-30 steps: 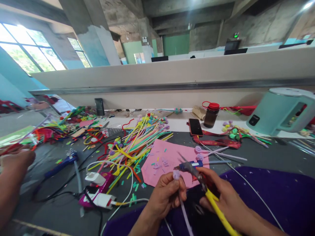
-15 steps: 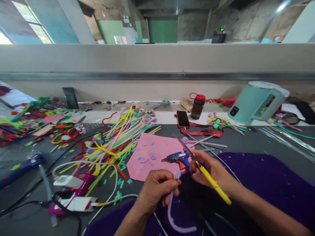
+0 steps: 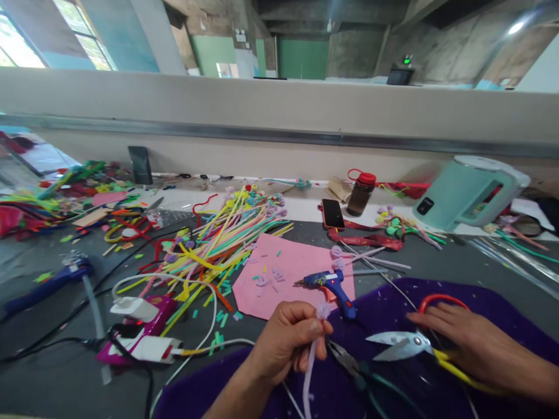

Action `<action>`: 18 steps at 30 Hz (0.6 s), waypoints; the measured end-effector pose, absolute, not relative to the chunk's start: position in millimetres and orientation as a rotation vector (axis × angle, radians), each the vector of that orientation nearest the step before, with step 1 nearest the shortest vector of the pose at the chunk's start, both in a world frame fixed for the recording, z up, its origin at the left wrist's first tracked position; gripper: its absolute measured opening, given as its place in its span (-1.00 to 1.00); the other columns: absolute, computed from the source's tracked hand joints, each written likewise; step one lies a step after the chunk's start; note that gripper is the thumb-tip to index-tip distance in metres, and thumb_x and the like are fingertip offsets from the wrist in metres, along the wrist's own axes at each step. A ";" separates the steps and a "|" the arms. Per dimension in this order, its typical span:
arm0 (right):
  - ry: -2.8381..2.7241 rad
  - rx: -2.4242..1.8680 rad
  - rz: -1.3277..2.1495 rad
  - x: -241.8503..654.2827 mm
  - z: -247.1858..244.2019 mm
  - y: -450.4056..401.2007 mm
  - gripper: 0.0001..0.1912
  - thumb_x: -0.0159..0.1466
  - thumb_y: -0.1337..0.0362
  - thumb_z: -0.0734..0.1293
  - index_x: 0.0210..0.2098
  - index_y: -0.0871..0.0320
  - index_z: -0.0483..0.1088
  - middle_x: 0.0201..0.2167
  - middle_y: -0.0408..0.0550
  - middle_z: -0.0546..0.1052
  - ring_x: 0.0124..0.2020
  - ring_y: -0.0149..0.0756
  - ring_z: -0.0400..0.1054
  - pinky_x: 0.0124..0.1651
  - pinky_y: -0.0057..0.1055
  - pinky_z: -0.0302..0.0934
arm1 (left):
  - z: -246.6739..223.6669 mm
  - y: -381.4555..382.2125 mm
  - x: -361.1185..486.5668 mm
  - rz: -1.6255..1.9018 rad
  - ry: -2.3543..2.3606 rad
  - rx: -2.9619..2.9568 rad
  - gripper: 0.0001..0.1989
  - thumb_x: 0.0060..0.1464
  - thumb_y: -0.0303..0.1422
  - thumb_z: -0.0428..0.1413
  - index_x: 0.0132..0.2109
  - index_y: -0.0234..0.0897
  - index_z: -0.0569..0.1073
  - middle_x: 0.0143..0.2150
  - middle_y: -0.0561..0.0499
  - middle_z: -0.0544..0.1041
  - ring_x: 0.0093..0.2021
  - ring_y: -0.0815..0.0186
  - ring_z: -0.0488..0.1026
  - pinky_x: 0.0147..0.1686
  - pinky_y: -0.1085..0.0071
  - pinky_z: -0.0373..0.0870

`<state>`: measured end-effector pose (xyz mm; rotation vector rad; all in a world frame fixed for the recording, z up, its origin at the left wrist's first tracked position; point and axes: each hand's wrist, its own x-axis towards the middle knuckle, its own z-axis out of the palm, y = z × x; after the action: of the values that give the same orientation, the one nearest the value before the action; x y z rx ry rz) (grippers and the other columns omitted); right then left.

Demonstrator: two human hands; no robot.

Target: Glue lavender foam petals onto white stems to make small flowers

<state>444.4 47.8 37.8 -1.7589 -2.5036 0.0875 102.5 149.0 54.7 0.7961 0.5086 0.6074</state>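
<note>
My left hand pinches a lilac pipe cleaner just under its curled, fluffy top; the stem hangs down below the fingers. Off to the right, over the dark purple mat, my right hand is closed at the handles of scissors with one red and one yellow handle. Their blades stand apart and point left. Between the hands lie pliers with dark green handles. Beyond my left hand, a blue glue gun rests partly on a pink sheet scattered with short lilac clippings.
Many coloured pipe cleaners are heaped left of the sheet. A magenta power strip with white plugs and cables lies at the left, near a second blue tool. Behind stand a phone, a bottle and a mint kettle.
My right hand has moved right and lower with the scissors, whose blades have come apart. The pliers and the whole glue gun now show. My left hand keeps its pinch on the pipe cleaner.
</note>
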 end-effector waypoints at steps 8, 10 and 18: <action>-2.630 -1.925 0.273 458.8 46.1 66.1 -0.26 -0.11 0.52 0.26 0.07 -0.06 0.21 -0.01 -0.01 0.37 -0.06 -0.04 0.28 -0.11 -0.12 0.15 | 53.1 147.3 107.3 0.510 0.695 1.098 -0.78 -0.14 -0.27 0.20 -0.44 -0.39 0.50 -0.67 0.07 0.44 -0.79 0.61 0.11 -0.81 0.66 0.01; -2.567 -1.933 0.274 446.3 58.2 65.4 -0.36 -0.06 0.52 0.26 0.01 -0.01 0.28 -0.07 0.01 0.41 -0.09 -0.04 0.29 -0.12 -0.10 0.15 | 52.3 146.9 108.8 0.498 0.714 1.118 -0.78 -0.14 -0.26 0.20 -0.45 -0.39 0.49 -0.67 0.07 0.44 -0.79 0.60 0.11 -0.80 0.64 0.00; -1.993 -1.307 0.921 336.5 109.2 93.0 -0.70 0.14 0.30 0.32 -0.11 0.11 0.34 -0.32 -0.10 0.44 -0.41 -0.40 0.34 -0.36 -0.48 0.25 | 53.2 145.8 116.3 0.433 0.786 1.243 -0.77 -0.15 -0.23 0.20 -0.47 -0.35 0.50 -0.68 0.08 0.43 -0.76 0.57 0.13 -0.75 0.61 0.04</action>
<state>336.5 93.0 109.2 -1.3072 -1.9931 0.9211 116.3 145.8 53.2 1.2428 0.7858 0.4326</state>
